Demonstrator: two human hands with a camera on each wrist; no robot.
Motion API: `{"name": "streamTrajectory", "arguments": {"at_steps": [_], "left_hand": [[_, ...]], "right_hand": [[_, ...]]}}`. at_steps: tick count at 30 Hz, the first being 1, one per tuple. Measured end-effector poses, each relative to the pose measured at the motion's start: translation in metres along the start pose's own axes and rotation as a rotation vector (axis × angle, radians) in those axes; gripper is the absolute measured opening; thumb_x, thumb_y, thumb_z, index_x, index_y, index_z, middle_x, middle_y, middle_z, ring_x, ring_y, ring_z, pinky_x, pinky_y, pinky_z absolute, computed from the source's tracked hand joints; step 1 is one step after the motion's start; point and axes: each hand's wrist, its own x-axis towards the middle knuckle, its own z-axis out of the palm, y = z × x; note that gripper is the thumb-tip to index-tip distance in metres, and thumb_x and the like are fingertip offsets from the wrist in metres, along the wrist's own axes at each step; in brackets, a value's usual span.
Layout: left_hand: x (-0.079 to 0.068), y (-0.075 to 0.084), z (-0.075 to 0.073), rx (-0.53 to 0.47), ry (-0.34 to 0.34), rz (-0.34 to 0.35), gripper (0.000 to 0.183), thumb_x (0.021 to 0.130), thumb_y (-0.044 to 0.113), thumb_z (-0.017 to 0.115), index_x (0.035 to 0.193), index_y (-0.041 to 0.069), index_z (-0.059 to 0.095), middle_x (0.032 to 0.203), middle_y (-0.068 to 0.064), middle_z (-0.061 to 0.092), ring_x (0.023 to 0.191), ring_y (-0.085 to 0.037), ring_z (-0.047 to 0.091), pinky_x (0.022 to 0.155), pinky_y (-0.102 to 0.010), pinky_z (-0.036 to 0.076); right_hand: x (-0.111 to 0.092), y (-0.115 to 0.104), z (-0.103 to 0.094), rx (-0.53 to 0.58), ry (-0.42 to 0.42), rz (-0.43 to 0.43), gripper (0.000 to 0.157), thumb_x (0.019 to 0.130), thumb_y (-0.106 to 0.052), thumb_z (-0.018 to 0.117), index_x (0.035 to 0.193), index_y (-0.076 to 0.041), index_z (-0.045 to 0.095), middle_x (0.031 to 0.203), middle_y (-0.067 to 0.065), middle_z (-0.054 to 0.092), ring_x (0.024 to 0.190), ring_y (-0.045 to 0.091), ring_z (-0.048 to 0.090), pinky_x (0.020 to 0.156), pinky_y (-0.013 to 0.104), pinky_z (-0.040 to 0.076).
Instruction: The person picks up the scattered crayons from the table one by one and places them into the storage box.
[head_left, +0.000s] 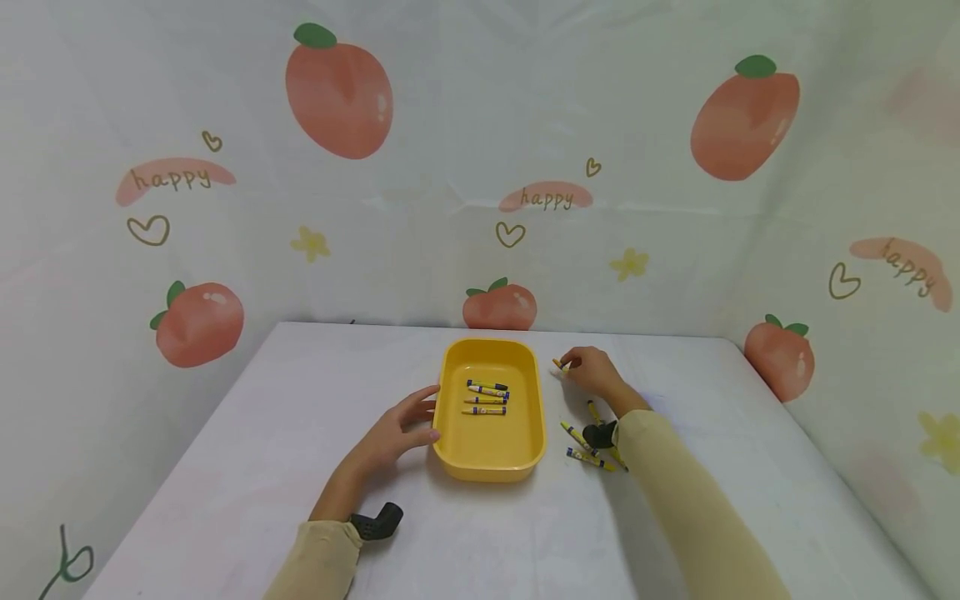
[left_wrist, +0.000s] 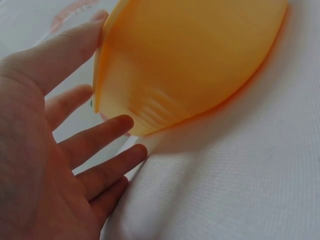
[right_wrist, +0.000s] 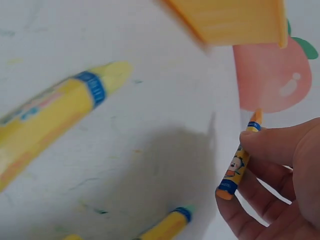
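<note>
A yellow plastic tray (head_left: 491,450) stands on the table with several crayons (head_left: 486,401) lying side by side in it. My left hand (head_left: 393,429) is at the tray's left side, its fingers spread and fairly straight; in the left wrist view the thumb touches the rim. Right of the tray, my right hand (head_left: 591,371) pinches an orange crayon (right_wrist: 235,165) between thumb and fingers. That crayon has a yellow wrapper with blue bands. Several loose crayons (head_left: 588,459) lie on the table below the right wrist, partly hidden by it.
A white cloth covers the table (head_left: 300,400). Behind it hangs a white curtain (head_left: 420,150) printed with peaches, hearts and flowers. In the right wrist view, a yellow crayon (right_wrist: 55,115) lies close to the camera, and small coloured marks dot the cloth.
</note>
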Motion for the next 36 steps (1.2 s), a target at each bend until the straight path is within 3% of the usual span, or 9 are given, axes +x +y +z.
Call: {"name": "streamTrajectory", "arguments": {"at_steps": [4, 11, 15, 25, 36], "left_hand": [[-0.001, 0.002, 0.000, 0.008, -0.002, 0.007, 0.073, 0.087, 0.029, 0.073, 0.150, 0.024, 0.038, 0.139, -0.009, 0.053, 0.126, -0.028, 0.050, 0.106, -0.058, 0.033], [-0.001, 0.002, -0.001, 0.013, 0.004, 0.012, 0.073, 0.087, 0.028, 0.073, 0.150, 0.024, 0.038, 0.139, -0.009, 0.053, 0.127, -0.028, 0.050, 0.105, -0.059, 0.034], [-0.001, 0.003, -0.001, 0.016, 0.007, 0.007, 0.073, 0.086, 0.029, 0.074, 0.150, 0.025, 0.038, 0.139, -0.008, 0.053, 0.127, -0.028, 0.050, 0.106, -0.058, 0.034], [-0.001, 0.002, -0.001, 0.010, 0.003, 0.010, 0.072, 0.087, 0.027, 0.073, 0.150, 0.026, 0.038, 0.140, -0.009, 0.053, 0.127, -0.028, 0.049, 0.106, -0.058, 0.034], [0.000, 0.003, 0.001, 0.017, 0.003, 0.005, 0.073, 0.087, 0.028, 0.074, 0.150, 0.026, 0.038, 0.139, -0.009, 0.053, 0.127, -0.028, 0.049, 0.105, -0.057, 0.035]], "right_hand": [[0.002, -0.005, -0.006, 0.031, 0.024, -0.025, 0.020, 0.086, -0.001, 0.065, 0.106, 0.001, 0.068, 0.091, 0.013, 0.065, 0.081, 0.027, 0.058, 0.070, 0.038, 0.051], [0.004, -0.018, -0.019, 0.132, 0.026, -0.018, 0.022, 0.088, 0.000, 0.064, 0.110, 0.003, 0.065, 0.097, 0.017, 0.065, 0.065, 0.022, 0.059, 0.058, 0.031, 0.051], [0.006, -0.024, -0.024, 0.154, 0.024, -0.025, 0.022, 0.088, -0.001, 0.064, 0.110, 0.001, 0.065, 0.097, 0.016, 0.065, 0.067, 0.021, 0.058, 0.059, 0.030, 0.052], [0.014, -0.044, -0.030, 0.144, 0.007, -0.036, 0.021, 0.087, -0.004, 0.068, 0.108, -0.004, 0.068, 0.098, 0.013, 0.066, 0.079, 0.026, 0.061, 0.066, 0.034, 0.054], [0.021, -0.074, -0.025, 0.110, -0.008, -0.069, 0.019, 0.087, -0.002, 0.068, 0.106, -0.001, 0.068, 0.093, 0.012, 0.066, 0.070, 0.022, 0.060, 0.063, 0.029, 0.055]]}}
